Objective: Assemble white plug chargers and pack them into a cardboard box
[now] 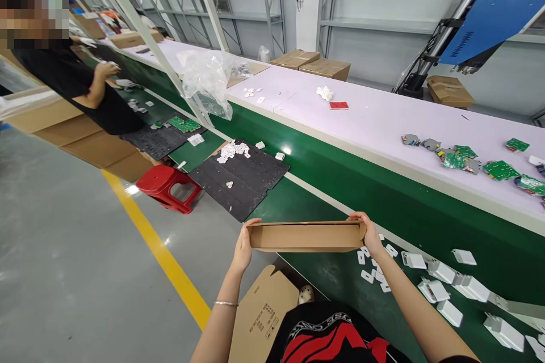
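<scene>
A shallow brown cardboard box spans the space between my two hands, held level above the green work surface. My left hand grips its left end, with the thumb on the near side. At the opposite end, my right hand is wrapped round the corner, fingers over the top edge. What lies inside the box is hidden from this angle. Small flat white plastic pieces lie under and beside my right forearm. White plastic housings are scattered further right.
A black mat with white parts lies ahead. A red stool and a co-worker in black are at left. Green circuit boards sit on the raised white shelf. A printed carton stands beside my legs.
</scene>
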`<state>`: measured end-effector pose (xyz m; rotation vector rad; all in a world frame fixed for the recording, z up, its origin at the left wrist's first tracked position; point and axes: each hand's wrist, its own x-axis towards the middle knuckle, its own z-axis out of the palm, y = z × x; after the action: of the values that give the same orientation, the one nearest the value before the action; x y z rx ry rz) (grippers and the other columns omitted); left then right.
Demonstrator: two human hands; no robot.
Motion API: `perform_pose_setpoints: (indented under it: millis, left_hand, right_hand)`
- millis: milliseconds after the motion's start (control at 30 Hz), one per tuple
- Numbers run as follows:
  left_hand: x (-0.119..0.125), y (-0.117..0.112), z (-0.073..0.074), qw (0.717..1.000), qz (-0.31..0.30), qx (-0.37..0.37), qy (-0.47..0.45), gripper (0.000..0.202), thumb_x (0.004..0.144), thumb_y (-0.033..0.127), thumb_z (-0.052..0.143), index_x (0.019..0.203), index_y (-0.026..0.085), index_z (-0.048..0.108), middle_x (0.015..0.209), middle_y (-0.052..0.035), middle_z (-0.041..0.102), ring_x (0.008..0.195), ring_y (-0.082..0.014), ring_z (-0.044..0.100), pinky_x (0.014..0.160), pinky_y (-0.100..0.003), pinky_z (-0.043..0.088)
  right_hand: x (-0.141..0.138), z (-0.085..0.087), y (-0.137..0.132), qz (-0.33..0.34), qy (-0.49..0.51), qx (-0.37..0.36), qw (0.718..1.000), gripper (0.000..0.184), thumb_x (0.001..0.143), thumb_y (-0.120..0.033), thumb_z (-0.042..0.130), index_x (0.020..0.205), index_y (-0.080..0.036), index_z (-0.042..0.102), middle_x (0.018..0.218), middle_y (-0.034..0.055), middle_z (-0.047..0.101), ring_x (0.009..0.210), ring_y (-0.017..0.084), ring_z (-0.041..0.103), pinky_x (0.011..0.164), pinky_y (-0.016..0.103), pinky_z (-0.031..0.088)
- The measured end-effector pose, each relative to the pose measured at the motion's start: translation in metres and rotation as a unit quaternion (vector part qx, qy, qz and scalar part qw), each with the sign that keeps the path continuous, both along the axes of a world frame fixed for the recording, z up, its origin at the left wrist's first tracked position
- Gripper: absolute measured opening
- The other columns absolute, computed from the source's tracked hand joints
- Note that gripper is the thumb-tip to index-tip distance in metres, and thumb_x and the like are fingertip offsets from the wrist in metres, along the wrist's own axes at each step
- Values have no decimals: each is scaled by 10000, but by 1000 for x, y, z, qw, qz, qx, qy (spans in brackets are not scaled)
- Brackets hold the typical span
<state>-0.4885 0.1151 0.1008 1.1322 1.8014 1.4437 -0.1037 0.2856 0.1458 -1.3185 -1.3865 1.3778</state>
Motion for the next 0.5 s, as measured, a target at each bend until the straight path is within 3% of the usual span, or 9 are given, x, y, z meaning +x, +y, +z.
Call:
perform_pose_setpoints:
  millis: [233, 500]
  left_hand:
    - [-1, -4, 1, 1000, -10, 1, 13, 672, 1067, 682, 194, 1310, 248, 646, 1403, -121, 652, 1310, -304, 587, 1131, -494, 436]
    - [2, -1, 1, 1000, -3, 11, 18, 691, 1065, 684, 170, 1294, 231, 637, 1388, -136, 650, 1306, -302, 588, 1137, -491, 438]
  right_hand:
    - [2, 9, 9, 37, -46, 37, 998, 439, 946, -538, 375, 724, -253, 624, 882, 58, 709, 826, 259, 616, 754, 374, 477]
    - [3, 16, 9, 61, -60, 66, 994, 451, 927, -582, 400, 719, -257, 633, 914, 74, 762, 882, 286, 667, 806, 400, 500]
